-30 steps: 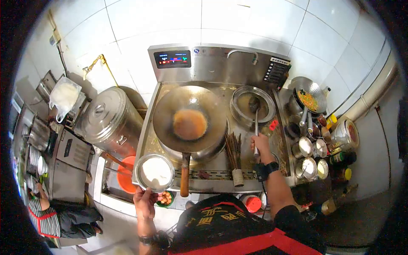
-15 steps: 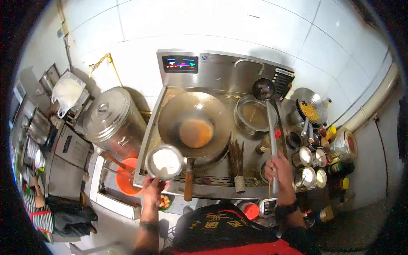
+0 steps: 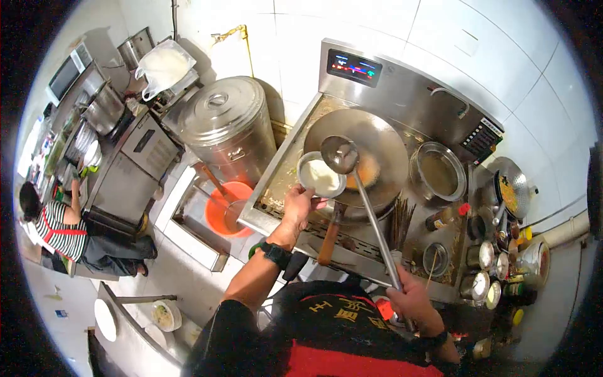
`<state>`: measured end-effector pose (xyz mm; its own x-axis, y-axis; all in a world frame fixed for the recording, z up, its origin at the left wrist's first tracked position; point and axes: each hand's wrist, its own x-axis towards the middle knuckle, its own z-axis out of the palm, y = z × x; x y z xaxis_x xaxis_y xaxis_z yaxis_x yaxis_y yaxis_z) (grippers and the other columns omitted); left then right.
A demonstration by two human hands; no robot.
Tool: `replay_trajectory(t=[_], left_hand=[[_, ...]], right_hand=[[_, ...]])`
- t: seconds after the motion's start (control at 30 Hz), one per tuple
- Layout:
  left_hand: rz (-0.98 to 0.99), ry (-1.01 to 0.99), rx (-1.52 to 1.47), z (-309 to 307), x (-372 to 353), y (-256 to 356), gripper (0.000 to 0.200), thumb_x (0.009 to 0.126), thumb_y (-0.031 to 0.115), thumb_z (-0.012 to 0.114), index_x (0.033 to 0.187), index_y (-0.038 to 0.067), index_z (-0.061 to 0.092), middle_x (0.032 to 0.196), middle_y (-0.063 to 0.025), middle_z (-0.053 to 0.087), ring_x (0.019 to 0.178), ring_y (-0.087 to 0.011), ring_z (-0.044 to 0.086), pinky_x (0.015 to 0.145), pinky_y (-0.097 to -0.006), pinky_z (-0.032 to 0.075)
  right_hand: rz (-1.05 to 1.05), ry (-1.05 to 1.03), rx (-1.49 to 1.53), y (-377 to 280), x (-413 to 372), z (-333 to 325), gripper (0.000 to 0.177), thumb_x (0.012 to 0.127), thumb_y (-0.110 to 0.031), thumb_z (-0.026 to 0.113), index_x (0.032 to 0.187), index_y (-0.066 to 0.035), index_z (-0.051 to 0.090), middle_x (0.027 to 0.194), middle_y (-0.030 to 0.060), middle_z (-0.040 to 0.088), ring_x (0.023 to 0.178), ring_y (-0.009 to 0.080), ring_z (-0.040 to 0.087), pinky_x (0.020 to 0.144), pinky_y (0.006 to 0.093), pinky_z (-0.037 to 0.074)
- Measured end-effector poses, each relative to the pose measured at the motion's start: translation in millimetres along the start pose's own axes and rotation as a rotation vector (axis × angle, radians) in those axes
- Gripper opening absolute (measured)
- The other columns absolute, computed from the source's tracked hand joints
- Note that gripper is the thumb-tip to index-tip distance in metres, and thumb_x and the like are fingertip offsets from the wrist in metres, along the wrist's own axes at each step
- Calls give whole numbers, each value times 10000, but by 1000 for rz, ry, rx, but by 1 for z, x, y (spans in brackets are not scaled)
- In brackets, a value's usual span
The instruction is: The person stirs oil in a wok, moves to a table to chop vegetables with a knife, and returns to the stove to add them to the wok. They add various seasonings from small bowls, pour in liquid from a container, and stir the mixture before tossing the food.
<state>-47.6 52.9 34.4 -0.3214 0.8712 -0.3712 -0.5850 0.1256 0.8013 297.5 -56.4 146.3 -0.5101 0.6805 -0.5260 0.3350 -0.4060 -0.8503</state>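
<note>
My left hand (image 3: 300,204) grips a round metal bowl (image 3: 322,186) by its near rim, with something white and smooth inside. That bowl is over the near left part of a large wok (image 3: 386,135), which has an orange-brown pool (image 3: 369,171) at its bottom. In my right hand (image 3: 411,298) is the end of a long-handled ladle (image 3: 370,220). The ladle's head overlaps the bowl's far right rim in this view and holds a little pale stuff. The wok's wooden handle (image 3: 330,235) points toward me, between my hands.
A lidded steel pot (image 3: 217,116) and an orange bucket (image 3: 221,217) stand left of the stove. Right of the wok are a pot of liquid (image 3: 438,173), a bamboo brush (image 3: 400,225) and several seasoning containers (image 3: 480,286). Another person (image 3: 66,226) works at the far left counter.
The ladle has swung from the right side to the bowl, its head now lower over the wok. My left hand has brought the bowl over the wok. The view has turned left.
</note>
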Motion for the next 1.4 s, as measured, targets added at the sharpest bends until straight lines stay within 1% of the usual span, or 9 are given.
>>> replay_trajectory(t=[0.1, 0.2, 0.3, 0.4, 0.73, 0.8, 0.9, 1.1, 1.4], left_hand=[[26, 68, -16, -1, -5, 6, 249, 933, -1, 459, 1167, -85, 476, 1033, -209, 622, 794, -281, 680, 649, -318, 609], [45, 91, -22, -10, -5, 12, 231, 927, -2, 472, 1138, -96, 485, 1005, -199, 623, 776, -273, 679, 635, -308, 608], [55, 124, -20, -17, -1, 12, 228, 921, -1, 483, 1129, -94, 492, 992, -191, 625, 776, -262, 678, 634, -305, 608], [29, 112, 86, -14, -7, 11, 239, 915, 3, 493, 1135, -91, 494, 1005, -193, 628, 783, -256, 674, 636, -305, 610], [27, 29, -135, -3, 18, 0, 167, 912, -6, 495, 1044, -108, 482, 980, -224, 602, 735, -297, 684, 631, -327, 626], [80, 52, -49, -4, 22, -4, 173, 916, 1, 505, 1043, -111, 468, 973, -226, 598, 747, -300, 684, 635, -325, 627], [33, 16, -31, 8, 23, -8, 178, 917, 12, 519, 1035, -108, 460, 960, -226, 600, 757, -301, 684, 635, -321, 626], [-18, -21, -29, 26, 31, -2, 160, 923, 8, 511, 1039, -90, 459, 970, -205, 591, 767, -293, 679, 673, -341, 627], [9, -94, -24, 52, 40, -11, 123, 915, -6, 494, 1021, -62, 472, 958, -175, 580, 783, -283, 664, 706, -366, 626]], right_hand=[[-315, 234, -915, 22, 16, 8, 731, 873, -191, 590, 1499, -91, 227, 900, 227, 646, 784, 373, 653, 726, 461, 509], [-284, 142, -710, 11, 6, 17, 699, 856, -117, 612, 1478, -58, 299, 858, 167, 625, 746, 214, 616, 734, 368, 510], [-43, -31, -362, -6, 7, -5, 715, 870, -160, 572, 1501, -100, 240, 979, 228, 652, 786, 338, 668, 715, 426, 521], [-85, 174, -904, -8, 16, 19, 687, 868, -123, 568, 1491, -99, 278, 983, 195, 661, 775, 260, 672, 717, 391, 531], [-209, 176, -804, 10, 21, 2, 679, 842, -147, 607, 1461, -64, 342, 939, 204, 649, 764, 262, 644, 722, 331, 497], [-57, 23, -339, 10, 20, -13, 736, 853, -203, 607, 1495, -94, 266, 975, 213, 644, 732, 292, 656, 713, 414, 519], [-254, 255, -850, 18, 21, -7, 732, 858, -227, 593, 1496, -90, 261, 939, 218, 641, 739, 314, 651, 717, 428, 509], [-55, 150, -395, 3, 9, -19, 713, 863, -213, 585, 1495, -110, 273, 888, 217, 648, 710, 298, 657, 703, 403, 514], [-103, 316, -741, 5, 13, -25, 689, 839, -140, 595, 1468, -53, 328, 1014, 128, 683, 763, 203, 626, 747, 346, 501]])
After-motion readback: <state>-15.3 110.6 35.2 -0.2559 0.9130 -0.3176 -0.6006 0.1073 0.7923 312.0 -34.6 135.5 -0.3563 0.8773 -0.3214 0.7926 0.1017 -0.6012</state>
